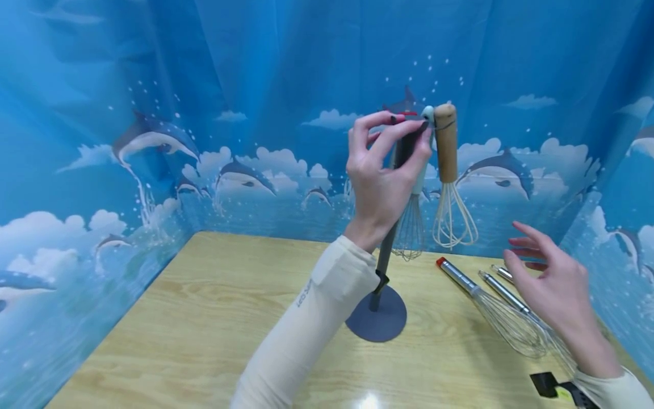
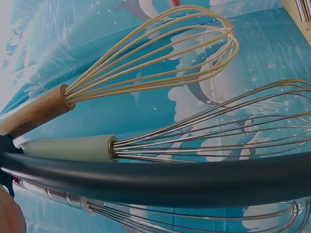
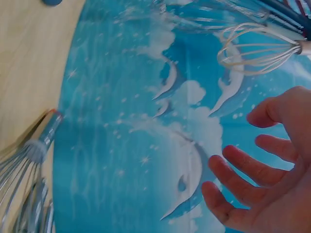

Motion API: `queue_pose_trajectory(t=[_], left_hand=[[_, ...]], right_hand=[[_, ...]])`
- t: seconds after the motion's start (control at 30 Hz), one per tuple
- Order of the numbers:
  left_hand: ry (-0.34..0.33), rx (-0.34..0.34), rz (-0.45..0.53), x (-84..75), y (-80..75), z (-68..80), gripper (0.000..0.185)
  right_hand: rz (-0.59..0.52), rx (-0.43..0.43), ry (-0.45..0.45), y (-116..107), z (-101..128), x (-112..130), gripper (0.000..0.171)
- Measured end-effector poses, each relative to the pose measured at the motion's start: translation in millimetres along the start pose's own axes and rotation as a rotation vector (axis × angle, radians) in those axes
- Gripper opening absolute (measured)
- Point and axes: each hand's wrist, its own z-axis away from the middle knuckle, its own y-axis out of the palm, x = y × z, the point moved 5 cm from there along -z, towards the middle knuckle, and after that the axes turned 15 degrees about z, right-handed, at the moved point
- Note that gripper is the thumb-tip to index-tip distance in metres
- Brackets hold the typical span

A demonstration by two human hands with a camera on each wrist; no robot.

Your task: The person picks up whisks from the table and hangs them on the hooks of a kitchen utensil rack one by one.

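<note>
The left hand (image 1: 383, 165) pinches the dark stand's (image 1: 386, 253) top between its fingers, beside the hanging wooden-handled whisk (image 1: 447, 145). The right hand (image 1: 554, 284), fingers spread, hovers near metal whisks (image 1: 461, 276) on the counter (image 1: 230, 318).

Bright, even light fills the room and whitens to a spot of glare (image 1: 369, 402) on the wooden table (image 1: 204, 318); soft shadow smudges the tabletop beside a steel whisk (image 1: 490, 309), while the blue backdrop (image 1: 317, 68) darkens in its folds; at the left wrist, the dark pole (image 2: 170, 182) bows with lens distortion, the upper-left corner washed pale; at the right wrist, haze blurs the whisks.
</note>
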Motion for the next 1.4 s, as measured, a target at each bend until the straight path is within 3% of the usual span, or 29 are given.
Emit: queue_pose_trajectory(t=[0.17,0.33,0.53,0.7,0.93,1.27,1.4], left_hand=[[0.014,-0.005,-0.014,-0.4,0.2,-1.1,0.022],[0.004,-0.007,-0.022,-0.6,0.8,-1.6,0.022],[-0.011,-0.007,-0.024,-0.9,2.6,-1.5,0.021],[0.003,-0.011,-0.033,-1.5,4.4,-1.0,0.020],[0.021,-0.007,-0.070,-2.5,6.0,-0.8,0.019],[0.041,0.020,-0.155,-4.7,6.2,-0.7,0.019],[0.050,0.022,-0.133,-4.0,5.7,-0.7,0.020]], right_hand=[[0.112,0.179,-0.017,15,1,-15,0.056],[0.190,0.356,-0.117,36,3,-26,0.057],[0.345,0.472,-0.276,58,11,-36,0.053],[0.429,0.576,-0.285,73,17,-47,0.055],[0.440,0.577,-0.306,85,26,-52,0.048],[0.457,0.589,-0.290,92,32,-54,0.059],[0.448,0.622,-0.265,94,34,-53,0.063]])
